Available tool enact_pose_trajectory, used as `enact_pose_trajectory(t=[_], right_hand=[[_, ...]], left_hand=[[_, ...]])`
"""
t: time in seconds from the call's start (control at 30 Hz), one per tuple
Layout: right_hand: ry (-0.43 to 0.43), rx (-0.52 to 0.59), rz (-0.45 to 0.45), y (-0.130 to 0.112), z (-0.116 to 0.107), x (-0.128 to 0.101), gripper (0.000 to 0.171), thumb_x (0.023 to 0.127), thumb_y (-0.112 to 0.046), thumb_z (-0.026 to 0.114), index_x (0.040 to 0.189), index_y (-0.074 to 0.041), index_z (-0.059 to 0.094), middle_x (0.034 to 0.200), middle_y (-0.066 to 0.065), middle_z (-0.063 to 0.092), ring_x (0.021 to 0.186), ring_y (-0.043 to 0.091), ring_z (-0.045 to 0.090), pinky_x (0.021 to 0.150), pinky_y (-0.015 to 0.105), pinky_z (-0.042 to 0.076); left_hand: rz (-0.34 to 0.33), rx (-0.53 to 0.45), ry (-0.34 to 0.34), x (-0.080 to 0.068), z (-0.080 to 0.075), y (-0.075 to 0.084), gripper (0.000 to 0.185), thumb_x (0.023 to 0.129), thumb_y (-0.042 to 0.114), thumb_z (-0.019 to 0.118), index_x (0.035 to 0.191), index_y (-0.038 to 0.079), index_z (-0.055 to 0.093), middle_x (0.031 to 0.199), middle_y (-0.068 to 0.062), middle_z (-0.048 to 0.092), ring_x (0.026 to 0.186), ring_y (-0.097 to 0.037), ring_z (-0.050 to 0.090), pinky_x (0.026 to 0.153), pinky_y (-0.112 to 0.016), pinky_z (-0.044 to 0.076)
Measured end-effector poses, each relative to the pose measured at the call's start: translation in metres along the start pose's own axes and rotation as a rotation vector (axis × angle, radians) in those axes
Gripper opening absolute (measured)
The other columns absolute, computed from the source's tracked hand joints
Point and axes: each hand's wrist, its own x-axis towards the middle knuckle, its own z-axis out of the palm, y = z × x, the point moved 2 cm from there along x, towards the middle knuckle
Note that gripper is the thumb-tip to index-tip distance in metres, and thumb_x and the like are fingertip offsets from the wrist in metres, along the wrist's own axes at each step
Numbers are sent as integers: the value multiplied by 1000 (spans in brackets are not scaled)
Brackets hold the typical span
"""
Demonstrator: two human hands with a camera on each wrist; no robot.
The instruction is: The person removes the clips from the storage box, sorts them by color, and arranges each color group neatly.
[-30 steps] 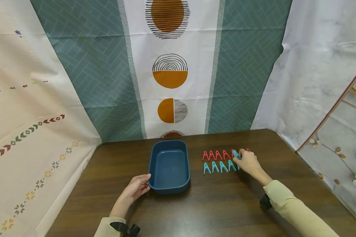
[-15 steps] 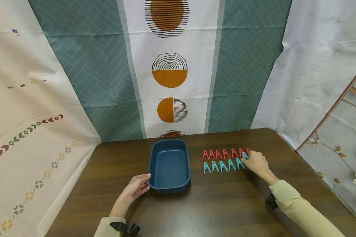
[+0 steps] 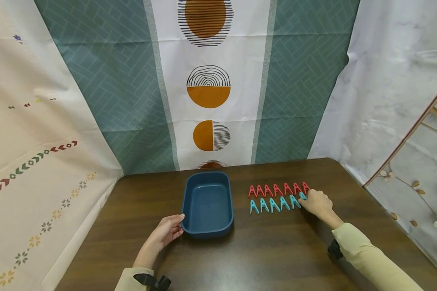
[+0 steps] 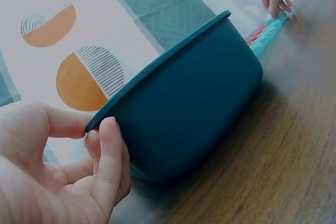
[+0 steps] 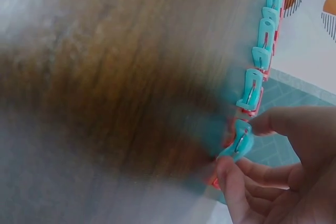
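My left hand (image 3: 164, 231) pinches the near left rim of a dark blue plastic basin (image 3: 208, 233); in the left wrist view, thumb and fingers (image 4: 111, 140) lie on either side of that rim. At the right end of a row of teal clothespins (image 3: 273, 205), my right hand (image 3: 317, 205) pinches the last teal clothespin (image 5: 242, 141) between thumb and finger. That clothespin is at table level, and the hand partly hides it in the head view. Behind runs a row of red clothespins (image 3: 277, 190), evenly spaced.
The dark wooden table (image 3: 262, 258) reaches back to a patterned cloth (image 3: 213, 101) hanging behind it. A pale embroidered cloth (image 3: 51, 161) hangs along the left side, and a floral one (image 3: 397, 178) hangs on the right.
My right hand has moved right and down with the teal clothespin, bringing it from above the rows to the right end of the teal row. My left hand stays on the basin rim.
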Motion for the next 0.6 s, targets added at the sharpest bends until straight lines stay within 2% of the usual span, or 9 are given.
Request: enact_pose_trajectory(t=[0.23,0.43,0.6], right_hand=[[-19,-12,-6,2,2,0,45,88,-32,64,56,-16,37,51,-4,29,49,13,31,43,26,25],[-47,-18,-8,3,-3,-1,45,93,-33,58,56,-17,38,51,-5,28,49,12,28,44,26,23],[-25,8,-31,5,-6,0,46,94,-30,53,53,-19,35,50,-6,26,49,11,23,44,25,19]], left_hand=[[-13,10,3,0,-2,1,27,97,22,56,111,0,51,72,7,56,66,-4,56,66,-17,53],[-10,50,-49,-1,-4,-1,30,100,26,52,115,0,49,72,7,59,68,-5,58,68,-18,53],[-2,108,-96,0,-8,-2,32,101,32,50,115,3,51,77,7,62,72,-6,59,70,-20,53]])
